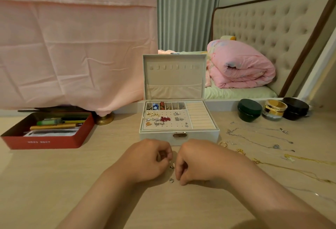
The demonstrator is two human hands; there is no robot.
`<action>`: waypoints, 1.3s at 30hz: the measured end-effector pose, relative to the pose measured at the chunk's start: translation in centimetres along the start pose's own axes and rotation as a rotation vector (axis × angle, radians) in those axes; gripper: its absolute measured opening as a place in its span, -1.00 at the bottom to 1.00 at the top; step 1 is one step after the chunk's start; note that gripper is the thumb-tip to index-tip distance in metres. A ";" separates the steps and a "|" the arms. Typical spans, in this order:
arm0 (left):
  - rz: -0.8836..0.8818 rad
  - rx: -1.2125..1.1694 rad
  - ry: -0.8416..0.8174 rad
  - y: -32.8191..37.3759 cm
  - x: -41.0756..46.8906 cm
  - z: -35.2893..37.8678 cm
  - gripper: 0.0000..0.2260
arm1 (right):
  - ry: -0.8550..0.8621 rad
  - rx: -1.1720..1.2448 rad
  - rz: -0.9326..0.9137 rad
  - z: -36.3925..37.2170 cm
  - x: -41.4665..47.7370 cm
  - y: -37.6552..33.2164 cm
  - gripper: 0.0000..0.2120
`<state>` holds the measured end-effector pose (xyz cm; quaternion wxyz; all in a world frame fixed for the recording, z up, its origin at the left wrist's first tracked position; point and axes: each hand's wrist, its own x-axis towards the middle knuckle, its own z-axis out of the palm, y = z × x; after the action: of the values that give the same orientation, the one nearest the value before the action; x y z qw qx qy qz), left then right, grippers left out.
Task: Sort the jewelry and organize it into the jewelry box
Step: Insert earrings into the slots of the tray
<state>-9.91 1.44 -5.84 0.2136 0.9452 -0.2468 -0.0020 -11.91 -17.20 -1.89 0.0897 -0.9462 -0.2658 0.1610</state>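
A white jewelry box [196, 135] stands open at the table's middle, lid upright. Its tray holds several earrings and small beads; the ring rolls [199, 115] on the right are bare. Just in front of the box, my left hand [151, 159] and my right hand [196, 161] meet, fingers curled, pinching a small silver earring [171, 166] between them. Another small silver piece [171, 180] lies on the table below it. Silver necklaces [258, 136], gold rings [223, 144] and gold chains [300, 163] lie to the right.
A red tin [45, 143] with pens sits at the left. Three cosmetic jars [272, 109] stand at the back right, and a brass lamp base [104, 118] rests behind the tin. A mirror behind the table reflects a bed.
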 end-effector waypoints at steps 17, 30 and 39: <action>-0.184 -1.086 0.228 2.0 0.5 0.4 -0.95 | 0.481 0.976 0.001 -0.8 0.0 2.2 -0.86; -0.132 -0.765 0.241 1.5 0.6 0.3 -0.94 | 0.563 0.806 0.039 -0.6 0.6 3.2 -0.88; 0.010 -0.114 0.540 -2.2 1.5 -1.8 -0.87 | 0.746 0.377 0.222 -2.6 1.9 5.6 -0.94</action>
<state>-7.37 3.14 -4.93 0.3246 0.8967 -0.1851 0.2372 -6.87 -21.12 -1.39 0.3328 -0.9297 -0.0777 -0.1375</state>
